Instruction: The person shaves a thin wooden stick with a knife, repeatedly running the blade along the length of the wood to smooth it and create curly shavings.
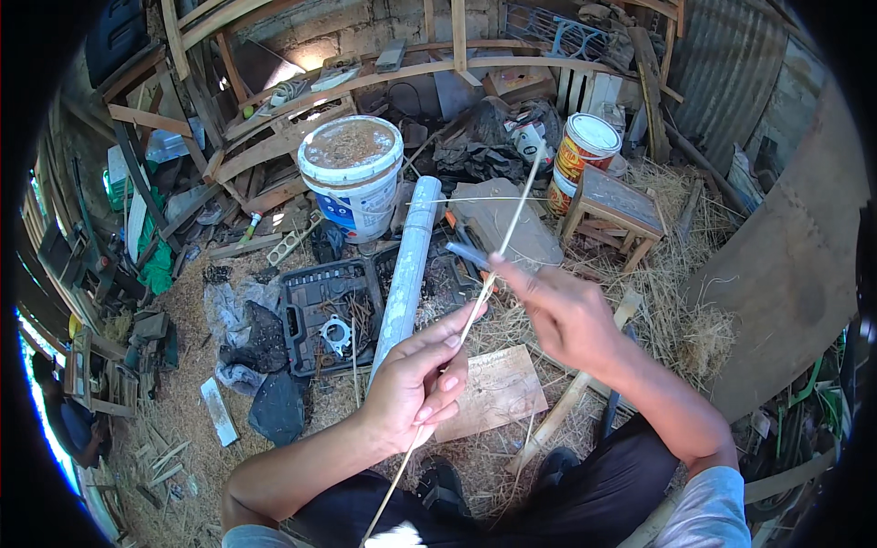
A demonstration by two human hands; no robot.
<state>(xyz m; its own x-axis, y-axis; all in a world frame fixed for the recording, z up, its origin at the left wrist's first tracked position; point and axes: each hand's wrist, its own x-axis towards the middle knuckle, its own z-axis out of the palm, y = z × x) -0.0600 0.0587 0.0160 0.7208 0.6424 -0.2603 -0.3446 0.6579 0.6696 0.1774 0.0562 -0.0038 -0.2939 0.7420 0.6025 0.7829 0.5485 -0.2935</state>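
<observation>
A long, thin pale strip of wood or cane point(523, 203) runs slantwise up in front of me, its lower end passing down over my lap. My left hand point(416, 388) is closed around its lower half, thumb and fingers pinching it. Higher up, my right hand point(571, 320) grips a knife whose blade point(468, 256) lies across the strip; the handle is hidden in the fist. The index finger reaches along toward the strip. A fine sliver curls by the strip near the blade.
Beyond my hands lie a grey pipe point(408, 260) and an opened tool case point(306, 306). Behind stand a white bucket point(361, 205), several cans point(594, 137) and a small wooden stool point(621, 201). A flat board point(501, 397) rests before my feet among shavings.
</observation>
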